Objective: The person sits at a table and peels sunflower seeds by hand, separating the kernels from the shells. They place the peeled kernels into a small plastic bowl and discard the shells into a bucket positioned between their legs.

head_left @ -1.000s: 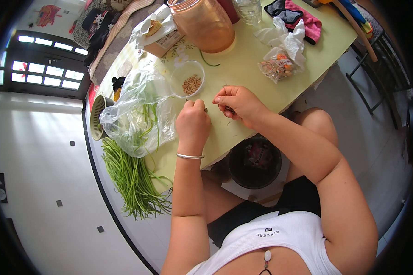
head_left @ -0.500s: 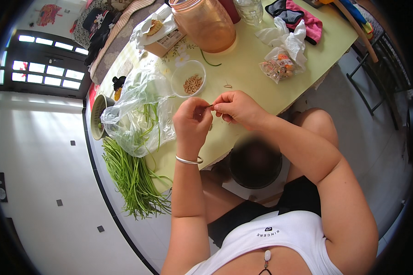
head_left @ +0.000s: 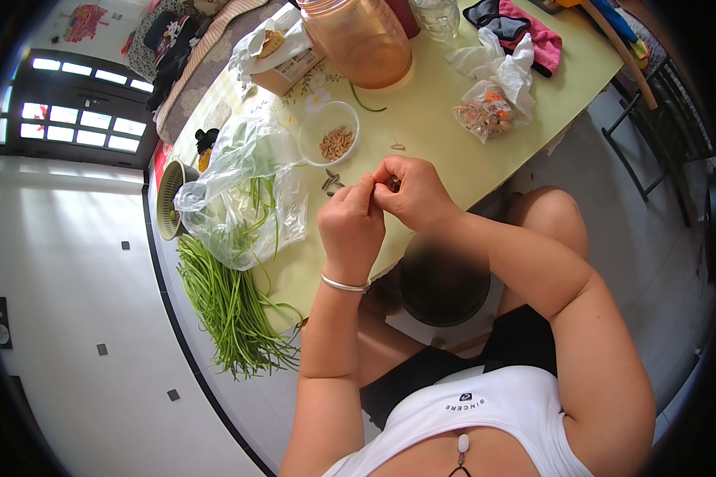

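My left hand [head_left: 352, 226] and my right hand [head_left: 418, 192] meet over the near edge of the table, fingertips pinched together. Whatever the left fingers pinch is hidden. Something small and dark brown shows inside the curl of the right fingers, too small to name. Just beyond my left hand lie several dark, slender seeds [head_left: 331, 182] that look like sunflower seeds. Past them stands a clear round plastic bowl [head_left: 309, 133] with small tan kernels [head_left: 337, 143] in it. A small tan scrap [head_left: 398, 146] lies beyond my right hand.
Left on the table are a clear plastic bag [head_left: 239, 187], long green stems [head_left: 231, 306] hanging over the edge, and a basket [head_left: 168, 203]. Farther back stand an amber jar [head_left: 358, 48] and a box [head_left: 286, 74]. A snack packet [head_left: 485, 115] lies right; a dark bin [head_left: 444, 290] is below.
My left hand has shifted right and turned, its fingertips now against the right hand's. The dark seeds beside the bowl have come into view. My right hand is more curled.
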Available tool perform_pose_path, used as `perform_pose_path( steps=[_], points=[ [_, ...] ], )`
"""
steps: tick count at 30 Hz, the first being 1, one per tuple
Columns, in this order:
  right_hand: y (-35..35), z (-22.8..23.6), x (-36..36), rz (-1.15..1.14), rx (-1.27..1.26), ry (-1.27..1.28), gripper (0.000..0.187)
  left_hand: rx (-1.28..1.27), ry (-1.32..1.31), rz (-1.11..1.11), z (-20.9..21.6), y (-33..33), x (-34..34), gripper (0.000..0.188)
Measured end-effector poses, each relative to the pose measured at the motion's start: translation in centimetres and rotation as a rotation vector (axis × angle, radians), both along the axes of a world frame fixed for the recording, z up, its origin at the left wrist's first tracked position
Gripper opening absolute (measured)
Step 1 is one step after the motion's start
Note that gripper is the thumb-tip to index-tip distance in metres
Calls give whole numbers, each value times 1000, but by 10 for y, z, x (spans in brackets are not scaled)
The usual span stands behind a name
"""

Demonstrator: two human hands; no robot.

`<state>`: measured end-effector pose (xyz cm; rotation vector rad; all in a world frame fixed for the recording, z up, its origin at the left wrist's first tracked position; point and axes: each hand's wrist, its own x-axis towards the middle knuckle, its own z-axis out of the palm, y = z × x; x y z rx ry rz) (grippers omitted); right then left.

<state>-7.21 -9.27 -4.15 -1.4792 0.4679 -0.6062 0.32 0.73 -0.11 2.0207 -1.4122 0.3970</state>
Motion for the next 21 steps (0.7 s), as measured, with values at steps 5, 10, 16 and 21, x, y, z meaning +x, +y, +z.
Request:
perform_pose_path(
  steps=[5, 10, 16, 21],
  points=[
    [-3, 5, 0, 55, 117, -66, 8, 0, 38, -21, 1, 4, 1, 23],
    [-23, 10, -5, 284, 520, -71, 6, -204, 1003, -72, 2, 8, 7, 19],
    [-29, 17, -10, 328, 614, -71, 7, -237, 1361, -117, 4, 6, 16, 18],
    [-28, 10, -9, 256, 504, -12, 8, -245, 1532, -150, -3, 6, 21, 14]
  ],
)
